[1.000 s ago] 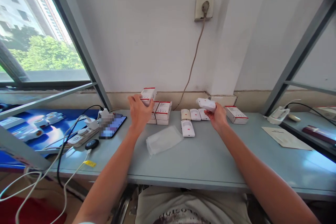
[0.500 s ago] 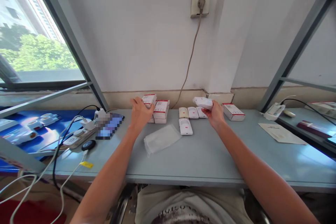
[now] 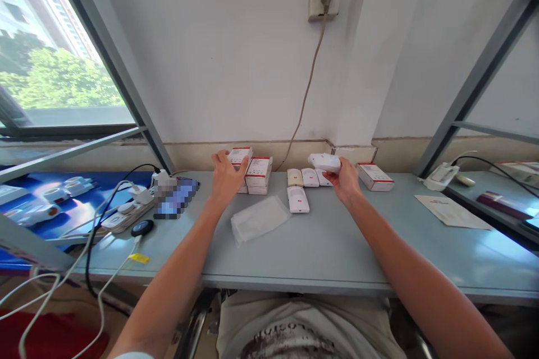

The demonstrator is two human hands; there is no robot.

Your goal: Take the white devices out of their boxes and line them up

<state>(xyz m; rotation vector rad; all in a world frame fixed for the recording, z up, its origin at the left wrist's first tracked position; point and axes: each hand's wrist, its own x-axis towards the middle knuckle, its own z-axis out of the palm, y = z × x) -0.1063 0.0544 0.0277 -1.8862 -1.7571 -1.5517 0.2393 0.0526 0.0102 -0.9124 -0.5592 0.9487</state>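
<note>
My left hand (image 3: 227, 175) is closed around a small white box with a red edge (image 3: 240, 154), at the top of the left stack. Right beside it stands another stack of white boxes (image 3: 258, 171). My right hand (image 3: 345, 178) grips a white device in clear wrapping (image 3: 324, 162), held above a row of small devices. In that row are a cream device (image 3: 295, 178) and white ones (image 3: 310, 178). One larger white device (image 3: 298, 200) lies in front of them. An empty translucent bag (image 3: 260, 220) lies flat on the grey table (image 3: 311, 252).
A single white box (image 3: 374, 177) sits right of my right hand, with a paper sheet (image 3: 450, 212) farther right. At the left are a phone (image 3: 177, 199), a power strip (image 3: 128, 216), a black round device (image 3: 142, 228) and cables.
The view has shifted slightly. Both hands keep nearly the same places, and the wrapped device in my right hand has moved a little to the left.
</note>
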